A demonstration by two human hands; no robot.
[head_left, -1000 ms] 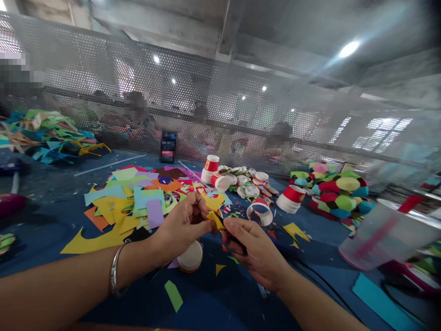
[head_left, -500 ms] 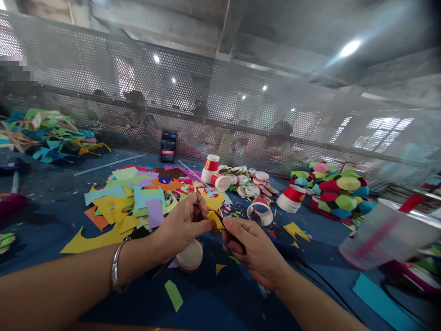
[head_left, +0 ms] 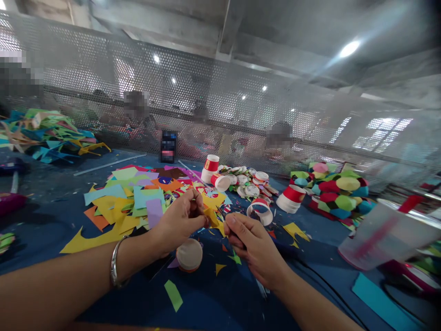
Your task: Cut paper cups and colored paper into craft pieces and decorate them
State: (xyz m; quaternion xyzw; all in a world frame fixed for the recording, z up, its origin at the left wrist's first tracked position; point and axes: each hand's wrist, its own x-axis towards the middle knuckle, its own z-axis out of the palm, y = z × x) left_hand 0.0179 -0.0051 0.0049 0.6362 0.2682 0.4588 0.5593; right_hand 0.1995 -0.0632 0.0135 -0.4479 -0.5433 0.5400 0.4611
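My left hand (head_left: 188, 216), with a silver bangle at the wrist, pinches a small folded piece of yellow paper (head_left: 213, 219) between thumb and fingers. Just right of it, my right hand (head_left: 250, 241) is closed around a thin dark pointed tool (head_left: 221, 211). The tool's tip points up and left toward the paper, and most of it is hidden in the fist, so its kind is unclear. Below my left hand stands a paper cup (head_left: 189, 255), its pale round end facing up. Small paper scraps (head_left: 220, 268) lie on the blue table beneath my hands.
Coloured paper pieces (head_left: 120, 202) are heaped left of centre. Paper cups (head_left: 291, 198) and a cut cup ring (head_left: 260, 211) stand behind my right hand. Coloured paper balls (head_left: 339, 188) and a clear plastic cup (head_left: 386, 234) are at right. A perforated screen (head_left: 206, 92) borders the back.
My hands have drawn slightly apart. The dark tool's tip now shows clear of the yellow paper, which has turned downward in my left fingers.
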